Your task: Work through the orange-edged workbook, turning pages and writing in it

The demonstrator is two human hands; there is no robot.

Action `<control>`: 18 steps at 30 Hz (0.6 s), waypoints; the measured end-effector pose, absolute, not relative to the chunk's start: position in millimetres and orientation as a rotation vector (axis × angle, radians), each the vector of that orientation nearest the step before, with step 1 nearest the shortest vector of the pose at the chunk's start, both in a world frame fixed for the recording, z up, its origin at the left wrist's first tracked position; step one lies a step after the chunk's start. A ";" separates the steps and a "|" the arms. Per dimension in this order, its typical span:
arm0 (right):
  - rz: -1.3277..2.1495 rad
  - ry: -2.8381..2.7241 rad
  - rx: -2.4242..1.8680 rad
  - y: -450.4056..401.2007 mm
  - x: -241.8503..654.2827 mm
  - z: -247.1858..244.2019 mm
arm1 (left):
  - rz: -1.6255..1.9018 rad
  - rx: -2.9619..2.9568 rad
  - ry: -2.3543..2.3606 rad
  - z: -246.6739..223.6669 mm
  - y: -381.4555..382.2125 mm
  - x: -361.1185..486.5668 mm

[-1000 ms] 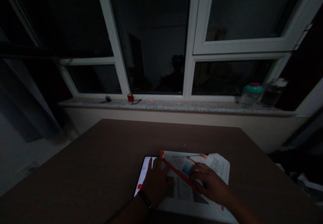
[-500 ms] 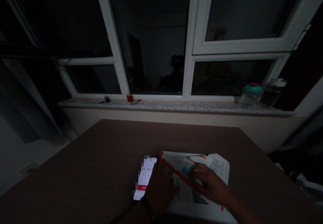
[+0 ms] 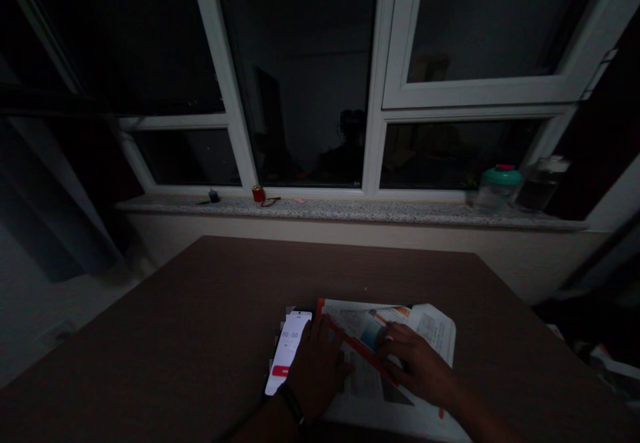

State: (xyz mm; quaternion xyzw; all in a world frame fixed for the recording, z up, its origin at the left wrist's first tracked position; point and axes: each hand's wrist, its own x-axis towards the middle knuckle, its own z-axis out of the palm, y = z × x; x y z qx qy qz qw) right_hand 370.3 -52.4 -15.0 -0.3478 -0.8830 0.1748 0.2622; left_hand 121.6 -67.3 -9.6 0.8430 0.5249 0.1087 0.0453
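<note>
A printed paper sheet (image 3: 370, 400), like a newspaper or magazine page with red edging, lies on the table in front of me, with part of it folded over along a slanting red strip. My left hand (image 3: 320, 366) rests flat on the sheet's left side, fingers stretched forward, a dark band round the wrist. Curled over the folded part is my right hand (image 3: 413, 360), its fingers bent against the paper near the red strip; its fingertips are partly hidden. Just left of my left hand lies a lit phone (image 3: 290, 343) showing a timer, partly covered by that hand.
The brown table (image 3: 175, 323) reaches toward a speckled windowsill (image 3: 350, 210). On the sill stand a red can-like item (image 3: 258, 194), a small dark bottle (image 3: 213, 195), a teal-lidded jar (image 3: 500, 186) and another clear container (image 3: 543, 183). Dark windows rise behind.
Hardly anything differs. Both hands stay in place on the paper, and the view has shifted very slightly.
</note>
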 end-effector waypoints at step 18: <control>0.486 -2.388 -0.956 -51.0 368.7 -15.3 | 0.207 2.504 1.643 9.5 -66.3 122.0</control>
